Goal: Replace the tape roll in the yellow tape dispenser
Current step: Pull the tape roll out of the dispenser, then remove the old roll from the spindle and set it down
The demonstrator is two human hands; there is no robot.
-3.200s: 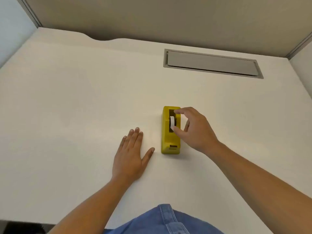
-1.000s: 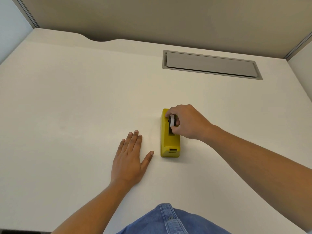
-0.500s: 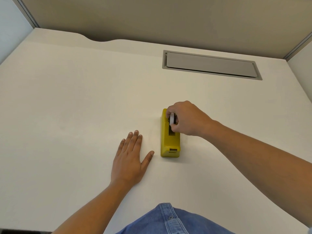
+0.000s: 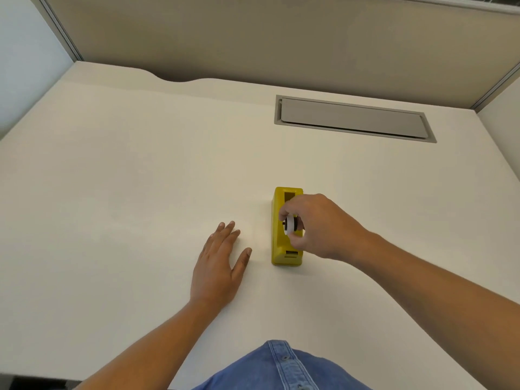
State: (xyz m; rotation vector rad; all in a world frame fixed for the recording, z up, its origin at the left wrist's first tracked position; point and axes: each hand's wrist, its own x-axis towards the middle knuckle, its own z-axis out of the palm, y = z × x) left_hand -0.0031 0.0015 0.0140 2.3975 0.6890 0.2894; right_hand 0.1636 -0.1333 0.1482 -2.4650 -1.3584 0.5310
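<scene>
A yellow tape dispenser (image 4: pixel 278 249) stands on the white desk (image 4: pixel 140 178), its cutter end toward me. My right hand (image 4: pixel 323 226) pinches a small white tape roll (image 4: pixel 290 224) with a dark core between thumb and fingers, held just above the dispenser's slot. The far part of the slot (image 4: pixel 289 196) shows dark and empty. My left hand (image 4: pixel 218 266) lies flat on the desk to the left of the dispenser, fingers spread, apart from it.
A grey cable hatch (image 4: pixel 351 119) is set into the desk at the back right. Beige partition walls (image 4: pixel 253 38) close off the desk's far side. The blue denim shirt (image 4: pixel 281 370) shows at the bottom edge.
My right hand has closed on the tape roll and lifted it up out of the slot toward me. The left hand has stayed flat. The head camera has tilted slightly.
</scene>
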